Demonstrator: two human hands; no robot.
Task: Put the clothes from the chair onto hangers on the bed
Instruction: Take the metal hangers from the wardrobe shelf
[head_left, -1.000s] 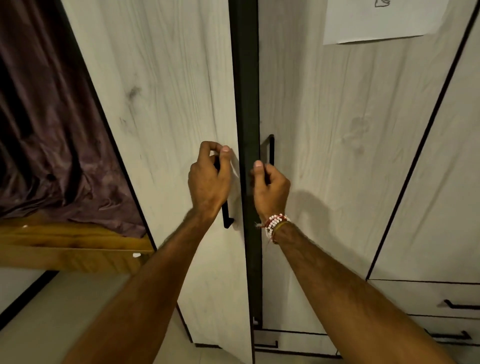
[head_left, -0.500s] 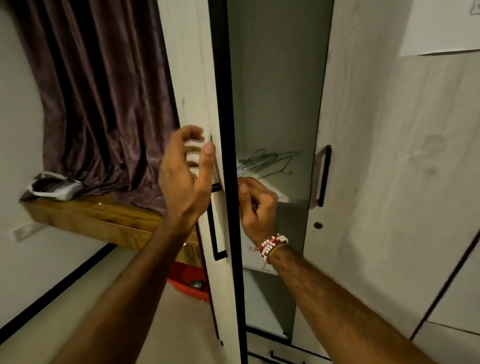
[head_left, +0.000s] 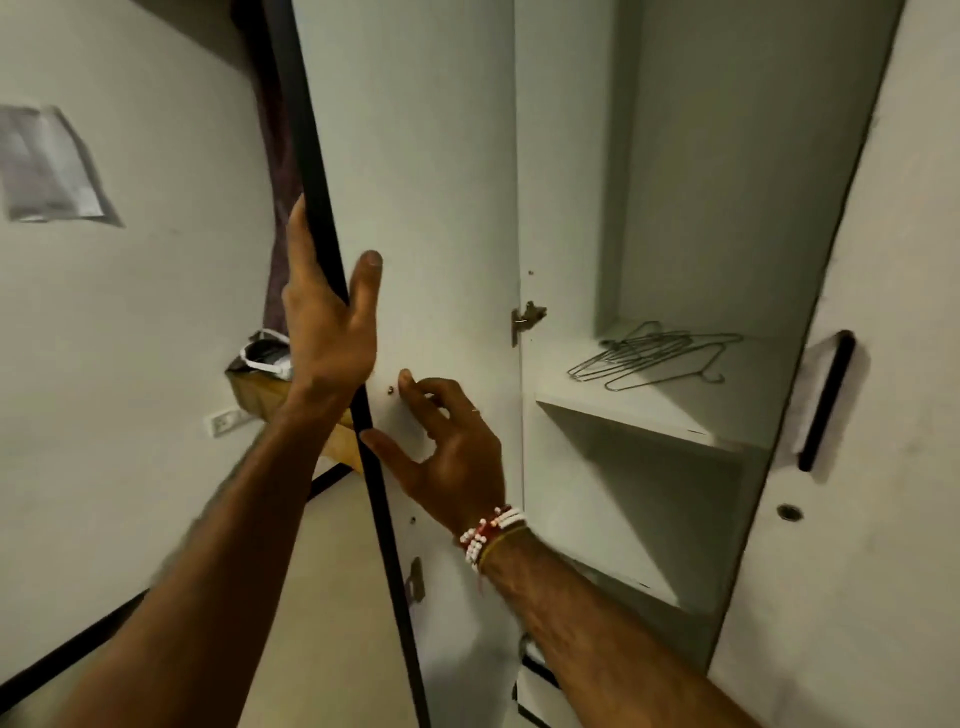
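Observation:
A bundle of wire hangers (head_left: 654, 358) lies on a shelf (head_left: 649, 418) inside the open white wardrobe. The left wardrobe door (head_left: 415, 182) stands swung wide open. My left hand (head_left: 327, 312) grips its black front edge, thumb on the inner face and fingers behind the edge. My right hand (head_left: 447, 447), with beaded bracelets at the wrist, has spread, relaxed fingers touching the door's inner face below the left hand. No clothes, chair or bed are in view.
The right wardrobe door (head_left: 857, 519) with a black handle (head_left: 826, 400) is partly open. A dark curtain (head_left: 275, 156), a wooden ledge (head_left: 254, 400) holding a white object (head_left: 265, 353), a wall socket (head_left: 223, 422) and a paper on the wall (head_left: 47, 166) are at left.
Both doors went from closed to open. My left hand moved from the handle to the left door's edge, my right hand onto its inner face. The hangers came fully into view.

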